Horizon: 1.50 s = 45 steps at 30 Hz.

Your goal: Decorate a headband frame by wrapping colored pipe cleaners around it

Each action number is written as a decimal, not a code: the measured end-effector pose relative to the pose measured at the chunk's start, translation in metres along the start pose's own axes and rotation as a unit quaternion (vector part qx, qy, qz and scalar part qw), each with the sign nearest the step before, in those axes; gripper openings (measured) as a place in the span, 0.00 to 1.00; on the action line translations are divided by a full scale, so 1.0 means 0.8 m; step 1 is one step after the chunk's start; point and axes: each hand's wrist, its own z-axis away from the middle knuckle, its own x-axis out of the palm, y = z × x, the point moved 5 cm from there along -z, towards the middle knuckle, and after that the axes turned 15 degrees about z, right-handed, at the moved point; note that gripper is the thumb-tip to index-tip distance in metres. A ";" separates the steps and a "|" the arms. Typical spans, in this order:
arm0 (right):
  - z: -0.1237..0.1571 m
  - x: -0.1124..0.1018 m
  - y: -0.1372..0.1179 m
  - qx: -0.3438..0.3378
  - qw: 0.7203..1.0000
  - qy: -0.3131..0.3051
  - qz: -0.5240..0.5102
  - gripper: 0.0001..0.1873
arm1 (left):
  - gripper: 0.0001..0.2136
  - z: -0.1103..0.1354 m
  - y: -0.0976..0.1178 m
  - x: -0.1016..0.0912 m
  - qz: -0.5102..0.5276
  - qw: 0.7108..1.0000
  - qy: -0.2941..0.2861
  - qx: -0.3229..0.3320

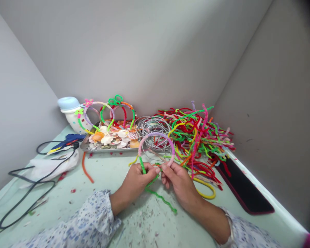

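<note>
Both hands meet at the lower ends of a headband [156, 134] wrapped in pink, lilac and green fuzzy stem. My left hand [141, 177] is closed on its green left side, thumb and fingers pinching near the end. A green pipe cleaner [161, 198] trails from there, down and to the right over the table. My right hand [177, 181] pinches the pale pink right end, thumb against fingers. A bit of orange and green shows between the fingertips; its exact form is hidden.
Behind stands a metal tray [113, 150] of seashells [107, 139], with several finished headbands [118, 103] upright in it. Coiled wire [155, 125] and a pipe cleaner heap [196, 134] lie right of it. A black cable [28, 187], scissors-like blue item [72, 138], white bottle [74, 117] and black mat [245, 189] flank these.
</note>
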 end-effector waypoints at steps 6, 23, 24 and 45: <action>0.000 0.000 -0.001 0.001 1.000 0.000 -0.004 0.18 | 0.15 0.002 0.002 0.000 0.008 1.000 -0.008 -0.001; 0.000 0.000 0.003 -0.008 1.000 0.002 -0.006 0.20 | 0.10 0.011 0.013 0.007 -0.064 0.994 -0.017 0.087; 0.000 0.000 0.003 -0.008 1.000 0.002 -0.009 0.20 | 0.10 0.012 0.015 0.008 -0.079 0.992 -0.019 0.100; 0.001 0.004 0.002 0.010 0.997 -0.003 -0.070 0.20 | 0.04 0.026 0.033 0.013 -0.210 0.950 0.012 0.231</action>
